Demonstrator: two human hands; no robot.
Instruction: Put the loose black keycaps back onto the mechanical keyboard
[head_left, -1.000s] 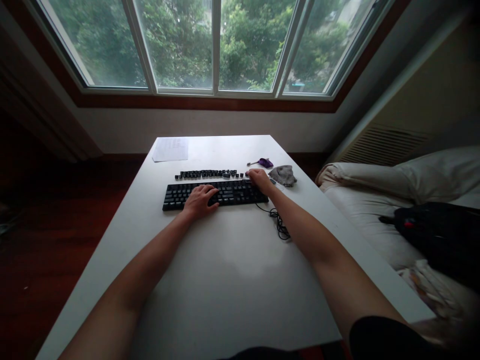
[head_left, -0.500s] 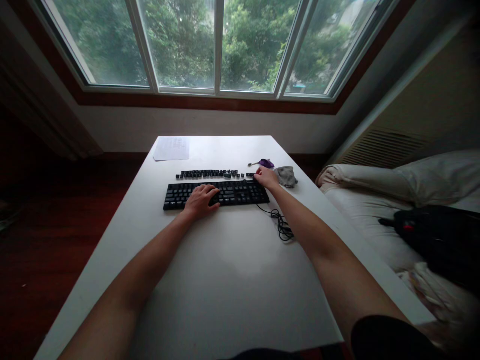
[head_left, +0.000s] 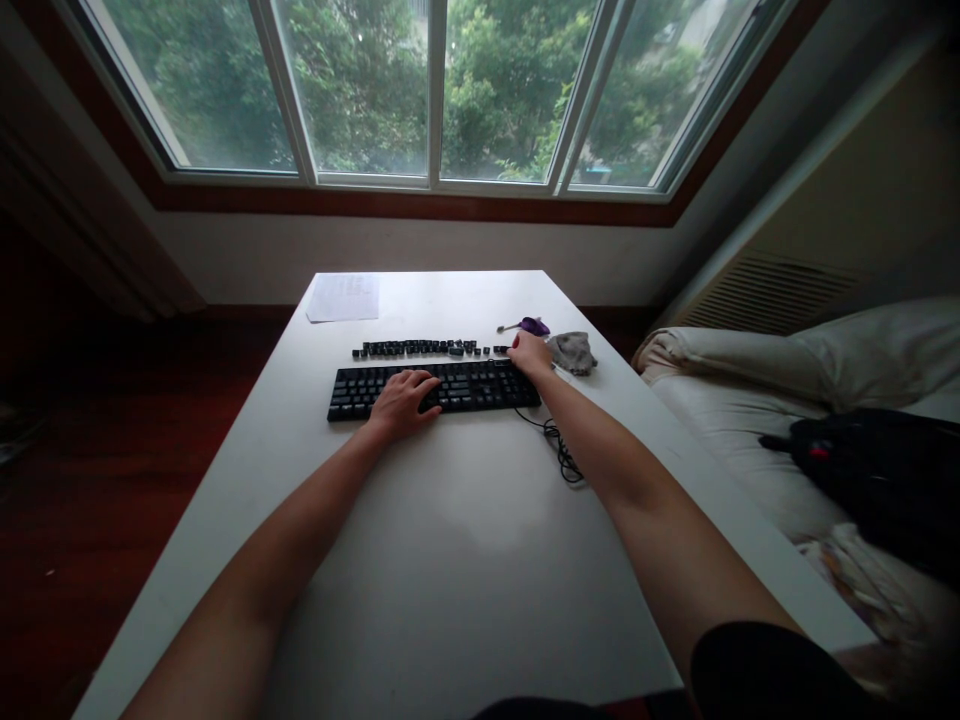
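A black keyboard (head_left: 352,392) lies across the far half of the white table (head_left: 450,540). My left hand (head_left: 403,398) rests flat on its middle keys, fingers stretched out to the right. Behind the keyboard runs a row of loose black keycaps (head_left: 420,348). My right hand (head_left: 531,355) is at the right end of that row, at the keyboard's far right corner, its fingers curled down; what they hold, if anything, is too small to make out. A purple tool (head_left: 531,326) and a grey cloth (head_left: 571,351) lie just beyond the right hand.
The keyboard's black cable (head_left: 562,455) is bunched on the table under my right forearm. A sheet of paper (head_left: 343,297) lies at the far left corner. A bed with a pillow (head_left: 810,350) and a black bag (head_left: 877,470) stands to the right. Windows fill the far wall.
My right hand has shifted a little to the right and away, from the keyboard's top edge to the end of the keycap row. The left hand has stayed put.
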